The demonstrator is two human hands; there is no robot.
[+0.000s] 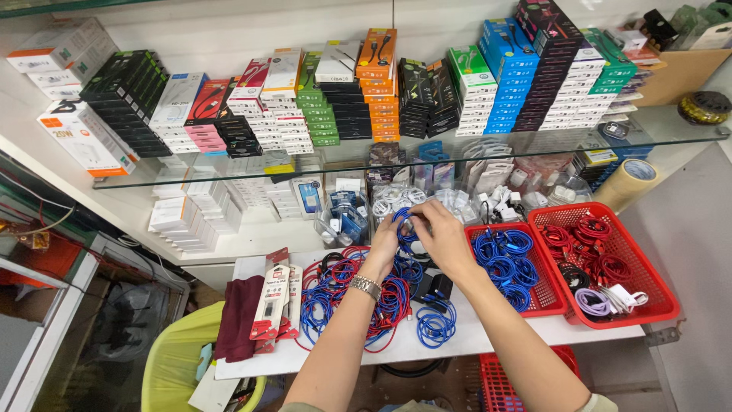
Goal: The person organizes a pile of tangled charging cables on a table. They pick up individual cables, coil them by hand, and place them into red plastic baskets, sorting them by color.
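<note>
The glass shelf [656,130] at the far side carries tall stacks of boxes [503,76]; a raised elbow could topple them. Nearer, the white table [473,336] holds a loose heap of red and blue cables [351,294], tangled enough that a tug might drag neighbours over the near edge. To the right, the red basket [648,305] sits at the table's corner. The left hand [383,248] and right hand [438,233] both pinch a blue cable [404,229] above the heap; its coil could spring loose if either pinch slackens.
</note>
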